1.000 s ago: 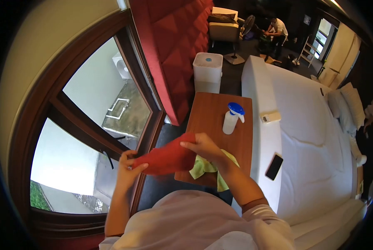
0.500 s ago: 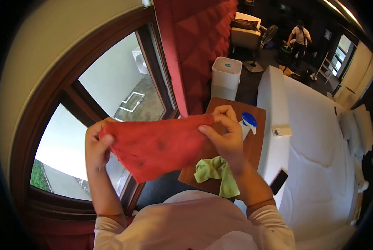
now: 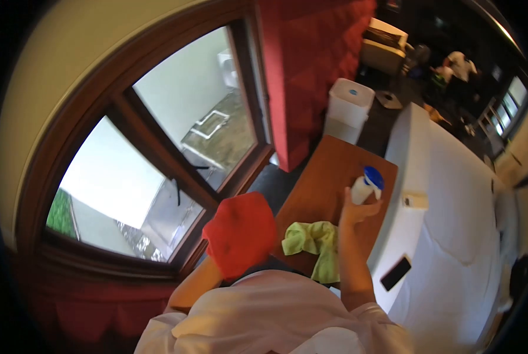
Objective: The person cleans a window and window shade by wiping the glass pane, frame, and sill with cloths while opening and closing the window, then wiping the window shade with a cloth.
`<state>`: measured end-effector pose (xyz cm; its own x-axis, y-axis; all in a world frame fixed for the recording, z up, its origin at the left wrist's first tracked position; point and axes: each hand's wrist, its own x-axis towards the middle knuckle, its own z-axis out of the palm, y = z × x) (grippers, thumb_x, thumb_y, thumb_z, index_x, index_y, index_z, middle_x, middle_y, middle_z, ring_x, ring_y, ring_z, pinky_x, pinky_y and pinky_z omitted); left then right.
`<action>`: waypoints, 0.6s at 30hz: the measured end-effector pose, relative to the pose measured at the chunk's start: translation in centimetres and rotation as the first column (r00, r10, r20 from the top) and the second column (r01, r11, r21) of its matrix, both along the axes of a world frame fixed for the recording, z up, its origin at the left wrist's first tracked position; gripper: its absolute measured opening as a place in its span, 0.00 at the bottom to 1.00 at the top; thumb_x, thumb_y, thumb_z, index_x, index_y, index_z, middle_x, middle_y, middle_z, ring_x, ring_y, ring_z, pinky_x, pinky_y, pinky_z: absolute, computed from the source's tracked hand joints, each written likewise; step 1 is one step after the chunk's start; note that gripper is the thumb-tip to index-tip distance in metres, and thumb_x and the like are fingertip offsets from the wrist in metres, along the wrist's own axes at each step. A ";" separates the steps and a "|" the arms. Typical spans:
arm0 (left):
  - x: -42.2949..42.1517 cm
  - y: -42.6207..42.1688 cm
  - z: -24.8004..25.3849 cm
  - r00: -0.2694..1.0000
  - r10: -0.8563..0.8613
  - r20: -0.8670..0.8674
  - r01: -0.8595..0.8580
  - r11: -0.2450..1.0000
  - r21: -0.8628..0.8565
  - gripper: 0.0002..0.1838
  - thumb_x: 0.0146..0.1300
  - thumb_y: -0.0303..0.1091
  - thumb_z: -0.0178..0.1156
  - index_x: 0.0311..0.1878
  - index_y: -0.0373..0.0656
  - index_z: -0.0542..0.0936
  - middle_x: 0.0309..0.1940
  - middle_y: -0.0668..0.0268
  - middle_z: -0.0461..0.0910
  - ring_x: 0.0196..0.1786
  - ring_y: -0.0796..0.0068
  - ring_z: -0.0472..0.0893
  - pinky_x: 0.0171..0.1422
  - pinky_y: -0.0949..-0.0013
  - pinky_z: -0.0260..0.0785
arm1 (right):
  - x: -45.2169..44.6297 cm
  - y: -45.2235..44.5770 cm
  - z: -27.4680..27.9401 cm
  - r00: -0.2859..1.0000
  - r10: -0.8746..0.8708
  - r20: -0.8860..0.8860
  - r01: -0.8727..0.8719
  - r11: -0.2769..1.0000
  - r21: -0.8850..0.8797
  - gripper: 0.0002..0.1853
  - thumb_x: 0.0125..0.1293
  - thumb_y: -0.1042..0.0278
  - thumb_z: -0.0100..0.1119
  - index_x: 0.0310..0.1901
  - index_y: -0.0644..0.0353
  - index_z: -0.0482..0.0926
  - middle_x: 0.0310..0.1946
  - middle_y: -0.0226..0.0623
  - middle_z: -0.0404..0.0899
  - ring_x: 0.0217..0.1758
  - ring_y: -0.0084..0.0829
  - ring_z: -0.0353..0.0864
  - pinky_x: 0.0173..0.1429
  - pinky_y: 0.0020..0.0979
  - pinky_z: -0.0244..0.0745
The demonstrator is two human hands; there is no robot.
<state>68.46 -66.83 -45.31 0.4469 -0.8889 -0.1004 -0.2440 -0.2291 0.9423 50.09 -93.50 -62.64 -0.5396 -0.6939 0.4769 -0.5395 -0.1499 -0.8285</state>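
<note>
A red cloth [image 3: 240,233] hangs bunched over my left hand, in front of the window. The cloth hides the fingers of that hand; only the forearm shows below it. My right hand [image 3: 359,210] is at a white spray bottle [image 3: 363,190] with a blue top, thumb on one side and fingers on the other. The bottle stands on a brown wooden table [image 3: 329,177]. A crumpled yellow-green cloth [image 3: 311,239] lies on the table, left of my right forearm.
A wood-framed window [image 3: 211,194] is on the left. Beyond the table stands a white bin-like box [image 3: 350,103]. Right of the table are a bed [image 3: 452,218] and a ledge with a black phone [image 3: 396,273]. Another person [image 3: 461,66] bends over at the back.
My right hand has let go of the red cloth and moved to the spray bottle. The red cloth, stretched between both hands before, is now bunched at my left hand, which is lower and further right.
</note>
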 end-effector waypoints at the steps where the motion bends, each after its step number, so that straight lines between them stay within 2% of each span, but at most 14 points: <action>1: -0.1 0.1 1.2 0.952 0.011 0.307 -0.024 0.999 0.038 0.11 0.44 0.41 0.61 0.24 0.43 0.76 0.26 0.65 0.77 0.31 0.70 0.77 0.33 0.67 0.69 | 0.0 -1.4 -0.1 0.992 -0.056 -0.112 0.046 0.995 -0.089 0.65 0.31 0.46 0.79 0.67 0.65 0.46 0.60 0.57 0.53 0.63 0.55 0.58 0.62 0.50 0.63; 2: -0.3 0.3 2.5 0.828 0.004 0.560 -0.054 0.996 0.073 0.11 0.44 0.41 0.61 0.23 0.43 0.76 0.26 0.65 0.76 0.31 0.69 0.77 0.33 0.67 0.69 | 0.4 -1.8 1.3 0.992 -0.039 -0.119 0.035 0.999 -0.031 0.66 0.31 0.45 0.79 0.68 0.63 0.45 0.63 0.59 0.50 0.65 0.57 0.56 0.62 0.50 0.64; 4: -1.0 1.0 4.8 0.533 -0.058 0.844 -0.111 0.984 0.139 0.10 0.42 0.40 0.61 0.22 0.44 0.76 0.25 0.65 0.76 0.30 0.68 0.77 0.32 0.66 0.69 | 1.1 -2.8 2.2 0.993 -0.005 -0.119 0.012 0.998 0.057 0.64 0.35 0.48 0.78 0.69 0.63 0.44 0.63 0.57 0.53 0.65 0.56 0.58 0.63 0.49 0.64; 5: -1.2 1.3 5.8 0.400 -0.093 0.912 -0.143 0.976 0.163 0.09 0.42 0.39 0.61 0.22 0.44 0.76 0.25 0.65 0.76 0.30 0.68 0.78 0.31 0.66 0.69 | 1.1 -3.3 1.8 0.994 0.063 -0.086 -0.060 0.998 0.035 0.62 0.37 0.51 0.77 0.69 0.61 0.44 0.62 0.56 0.54 0.64 0.54 0.60 0.62 0.47 0.65; 7: -1.7 2.2 7.2 0.245 -0.136 0.960 -0.203 0.961 0.188 0.08 0.40 0.38 0.60 0.21 0.45 0.76 0.24 0.65 0.76 0.30 0.67 0.78 0.30 0.66 0.69 | 0.9 -4.6 0.9 0.981 0.193 -0.022 -0.193 0.981 -0.014 0.57 0.42 0.57 0.75 0.69 0.59 0.45 0.62 0.53 0.57 0.62 0.51 0.64 0.62 0.44 0.67; 8: -1.7 2.7 7.8 0.179 -0.155 0.972 -0.224 0.955 0.194 0.07 0.40 0.37 0.60 0.21 0.45 0.76 0.24 0.65 0.76 0.29 0.66 0.78 0.30 0.65 0.69 | 1.0 -5.4 0.7 0.979 0.204 0.027 -0.203 0.978 -0.051 0.55 0.43 0.59 0.73 0.69 0.59 0.45 0.61 0.52 0.59 0.60 0.50 0.66 0.61 0.43 0.68; 10: -1.9 3.4 8.7 0.119 -0.166 0.979 -0.263 0.946 0.192 0.06 0.38 0.36 0.60 0.20 0.45 0.77 0.23 0.65 0.76 0.29 0.65 0.78 0.29 0.65 0.69 | 1.3 -5.9 1.2 0.965 0.230 0.122 -0.217 0.970 -0.113 0.51 0.46 0.64 0.69 0.68 0.58 0.46 0.59 0.50 0.64 0.57 0.49 0.71 0.60 0.42 0.69; 12: -2.0 3.9 9.6 0.080 -0.171 0.982 -0.292 0.938 0.187 0.05 0.37 0.35 0.60 0.19 0.46 0.77 0.22 0.65 0.76 0.29 0.64 0.78 0.28 0.64 0.69 | 1.1 -5.5 3.1 0.938 0.248 0.241 -0.262 0.965 0.028 0.47 0.49 0.67 0.64 0.68 0.57 0.46 0.56 0.49 0.68 0.56 0.48 0.72 0.58 0.41 0.69; 14: -1.8 4.6 10.2 0.067 -0.173 0.983 -0.329 0.926 0.185 0.04 0.36 0.34 0.60 0.18 0.46 0.77 0.22 0.65 0.75 0.28 0.63 0.78 0.27 0.64 0.69 | 0.0 -6.0 1.8 0.920 0.283 0.272 -0.306 0.951 0.044 0.44 0.50 0.69 0.65 0.66 0.60 0.50 0.56 0.50 0.68 0.57 0.44 0.72 0.57 0.39 0.69; 16: -1.0 5.9 9.8 0.093 -0.150 0.984 -0.380 0.908 0.174 0.04 0.35 0.34 0.60 0.18 0.48 0.77 0.22 0.65 0.76 0.29 0.63 0.78 0.27 0.63 0.68 | -0.5 -6.1 0.7 0.841 0.441 0.314 -0.451 0.891 -0.041 0.40 0.50 0.71 0.63 0.65 0.60 0.54 0.52 0.48 0.70 0.53 0.42 0.74 0.55 0.37 0.70; 18: -0.2 7.7 9.3 0.135 -0.124 0.983 -0.437 0.883 0.172 0.04 0.36 0.36 0.60 0.19 0.51 0.78 0.23 0.67 0.77 0.32 0.64 0.79 0.30 0.63 0.67 | 0.2 -4.9 1.7 0.687 0.644 0.336 -0.638 0.756 -0.146 0.35 0.50 0.75 0.59 0.63 0.60 0.59 0.45 0.44 0.73 0.48 0.37 0.76 0.52 0.34 0.72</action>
<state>68.31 -59.15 -36.03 0.5386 -0.7947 0.2800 -0.7705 -0.5990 -0.2181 50.30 -98.42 -60.94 -0.0941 -0.9270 0.3631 0.0135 -0.3659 -0.9306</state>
